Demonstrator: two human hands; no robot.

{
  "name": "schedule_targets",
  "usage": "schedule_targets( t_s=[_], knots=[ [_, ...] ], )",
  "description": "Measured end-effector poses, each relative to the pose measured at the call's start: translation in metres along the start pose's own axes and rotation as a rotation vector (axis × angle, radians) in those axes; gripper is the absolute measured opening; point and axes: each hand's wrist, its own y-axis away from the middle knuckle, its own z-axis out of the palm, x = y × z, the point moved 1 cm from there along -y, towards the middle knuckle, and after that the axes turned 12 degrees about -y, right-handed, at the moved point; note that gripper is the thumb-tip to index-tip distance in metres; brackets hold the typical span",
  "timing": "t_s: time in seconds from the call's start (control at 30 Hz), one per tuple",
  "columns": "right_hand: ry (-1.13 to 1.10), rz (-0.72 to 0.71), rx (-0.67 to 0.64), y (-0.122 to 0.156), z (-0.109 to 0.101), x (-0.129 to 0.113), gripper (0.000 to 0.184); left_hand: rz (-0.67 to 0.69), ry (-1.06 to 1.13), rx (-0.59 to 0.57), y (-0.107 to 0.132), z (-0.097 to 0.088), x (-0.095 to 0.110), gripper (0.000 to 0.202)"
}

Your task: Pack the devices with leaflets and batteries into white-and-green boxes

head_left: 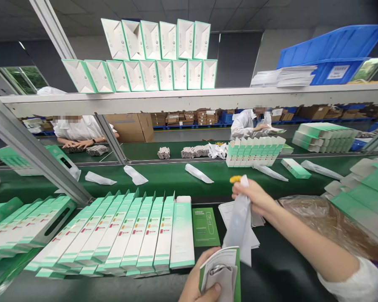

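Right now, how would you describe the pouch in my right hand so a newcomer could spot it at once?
Find the wide green belt running across the middle of the view. Just right of centre, your right hand pinches the top of a long, whitish pouch. It hangs down from that hand, whereas several similar pouches lie on the belt.

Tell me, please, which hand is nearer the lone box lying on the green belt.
Right: the right hand is leftward and short of the box; the left hand is farther back.

Left hand [193, 280] low, gripping; right hand [255, 196] higher, pinching.
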Motion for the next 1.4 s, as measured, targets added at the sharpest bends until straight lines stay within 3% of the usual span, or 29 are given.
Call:
schedule_targets(
  t_s=[0.07,0.17,0.23,0.3,0.4,0.47,0.57,0.7,0.8,0.87,0.97,1.07,1.13,1.23,1.33,1.4],
  knots=[
    [-0.095,0.083,-0.063,0.039,0.011,0.016,0.04,0.066,-0.097,-0.153,-0.002,0.001,0.008,0.065],
    [-0.446,0.199,-0.092,0.078,0.028,0.035,0.028,0.054,-0.142,-0.395,-0.002,0.014,0.012,0.056],
    [-0.697,0.276,-0.025,0.093,0.037,0.044,0.024,0.024,-0.156,-0.463,-0.001,0.027,0.008,0.047],
    [-0.851,0.374,0.079,0.104,0.041,0.053,0.021,-0.072,-0.108,-0.457,-0.001,0.039,0.001,0.044],
    [-0.882,0.516,0.212,0.12,0.04,0.065,0.028,-0.209,-0.03,-0.441,0.0,0.046,-0.005,0.05],
    [-0.819,0.528,0.237,0.132,0.034,0.071,0.031,-0.151,-0.079,-0.481,0.002,0.043,0.0,0.048],
    [-0.687,0.403,0.202,0.148,0.024,0.077,0.026,-0.004,-0.215,-0.563,0.007,0.035,0.016,0.046],
    [-0.385,0.224,0.113,0.161,0.016,0.08,0.046,0.021,-0.323,-0.452,0.011,0.034,0.024,0.056],
    [-0.151,0.146,0.042,0.155,0.008,0.077,0.058,0.064,-0.329,-0.344,0.01,0.043,0.01,0.055],
    [-0.118,0.129,0.078,0.144,-0.004,0.07,0.056,0.002,-0.197,-0.224,0.007,0.045,-0.007,0.046],
    [-0.182,0.0,0.275,0.131,-0.034,0.047,0.053,-0.211,0.195,0.079,0.003,0.041,-0.031,0.044],
    [-0.157,-0.056,0.358,0.131,-0.05,0.029,0.051,-0.281,0.441,0.296,-0.004,0.035,-0.038,0.049],
    [-0.103,0.043,0.255,0.14,-0.039,0.03,0.058,-0.274,0.482,0.303,-0.009,0.036,-0.034,0.048],
    [0.004,0.178,0.034,0.155,-0.003,0.052,0.065,-0.273,0.514,0.255,-0.015,0.044,-0.027,0.047],
    [0.281,0.065,0.021,0.159,0.023,0.077,0.049,-0.276,0.51,0.243,-0.016,0.052,-0.025,0.045],
    [0.46,-0.096,0.091,0.156,0.024,0.088,0.04,-0.272,0.521,0.252,-0.016,0.055,-0.027,0.047]
  ],
)
